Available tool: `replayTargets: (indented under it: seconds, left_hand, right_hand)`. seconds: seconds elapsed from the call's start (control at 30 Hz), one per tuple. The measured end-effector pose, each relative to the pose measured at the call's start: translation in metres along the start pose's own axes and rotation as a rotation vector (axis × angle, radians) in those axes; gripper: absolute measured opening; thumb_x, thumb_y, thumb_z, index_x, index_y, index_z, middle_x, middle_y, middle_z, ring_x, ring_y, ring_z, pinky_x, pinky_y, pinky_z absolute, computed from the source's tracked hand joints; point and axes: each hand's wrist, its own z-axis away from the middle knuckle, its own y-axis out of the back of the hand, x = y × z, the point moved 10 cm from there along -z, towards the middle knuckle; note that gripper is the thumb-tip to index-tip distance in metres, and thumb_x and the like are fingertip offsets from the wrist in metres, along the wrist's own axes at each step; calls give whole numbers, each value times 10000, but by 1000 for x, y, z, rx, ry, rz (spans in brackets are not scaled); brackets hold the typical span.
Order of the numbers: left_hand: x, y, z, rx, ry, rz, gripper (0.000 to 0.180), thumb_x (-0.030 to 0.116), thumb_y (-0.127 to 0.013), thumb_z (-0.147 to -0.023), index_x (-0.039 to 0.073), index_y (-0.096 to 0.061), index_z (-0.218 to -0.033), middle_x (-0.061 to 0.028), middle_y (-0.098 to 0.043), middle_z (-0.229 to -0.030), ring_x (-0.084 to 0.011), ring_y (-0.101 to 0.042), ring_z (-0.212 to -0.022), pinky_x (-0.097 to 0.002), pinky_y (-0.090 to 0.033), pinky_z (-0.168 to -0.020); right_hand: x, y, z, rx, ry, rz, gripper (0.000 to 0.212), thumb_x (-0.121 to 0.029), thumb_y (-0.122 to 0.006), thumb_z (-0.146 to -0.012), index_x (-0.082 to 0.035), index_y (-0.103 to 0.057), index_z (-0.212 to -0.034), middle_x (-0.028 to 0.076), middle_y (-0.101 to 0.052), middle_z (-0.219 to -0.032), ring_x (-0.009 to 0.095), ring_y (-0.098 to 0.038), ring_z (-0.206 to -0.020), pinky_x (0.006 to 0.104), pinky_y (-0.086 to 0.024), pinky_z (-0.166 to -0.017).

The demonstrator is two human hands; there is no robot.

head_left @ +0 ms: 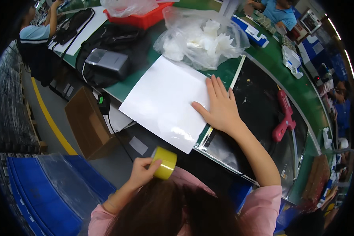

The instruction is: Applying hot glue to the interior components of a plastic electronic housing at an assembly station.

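Note:
My left hand (143, 173) grips a roll of yellow tape (166, 163) just off the near edge of the table. Spread flat, my right hand (221, 106) presses on the right side of a white sheet (165, 102). The sheet lies on the green table with its near corner reaching past the edge, and a shiny patch shows near that corner. Behind it sits a clear plastic bag (202, 39) with crumpled white pieces inside.
To the right, a red glue gun (284, 116) lies on a black panel (259, 94). A grey box-shaped device (108, 63) rests on a black bag at left. A red bin (139, 17) stands behind. Below left are an open cardboard box (88, 124) and blue crates (51, 192). Other people work farther off.

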Motion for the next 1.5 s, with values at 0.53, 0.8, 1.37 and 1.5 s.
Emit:
replayTargets:
  seconds: [0.53, 0.8, 1.37, 1.5]
  left_hand:
    - [-11, 0, -57, 15, 95, 162, 153, 88, -553, -792, -51, -577, -851, -14, -592, -775, -56, -511, -699, -203, -387, -603]
    - [-21, 4, -50, 143, 220, -13, 407, 159, -665, -678, -36, -522, -1005, -132, -567, -982, -187, -504, -968, -306, -361, -863]
    - [44, 45, -37, 306, -214, -117, 572, 47, -595, -681, 27, -339, -1192, -98, -450, -1062, -187, -433, -1011, -300, -324, -869]
    - [84, 65, -17, 510, -442, -142, 567, 10, -546, -706, 13, -296, -1215, -123, -422, -1118, -202, -414, -1032, -307, -307, -876]
  right_hand:
    - [139, 91, -81, 336, -384, 51, 275, -202, -554, -701, -26, -531, -910, 169, -557, -878, 324, -556, -784, 398, -446, -693]
    - [246, 88, -163, 509, -326, 344, 665, -75, -582, -636, -30, -288, -1231, 138, -327, -1267, 274, -335, -1168, 479, -337, -894]
    - [158, 148, -51, 230, -155, 265, 364, -221, -674, -624, -66, -508, -909, 149, -581, -773, 309, -550, -769, 382, -385, -709]
    - [102, 156, 30, 298, -85, 161, 371, -182, -673, -600, -42, -504, -899, 153, -561, -782, 336, -542, -726, 390, -430, -622]
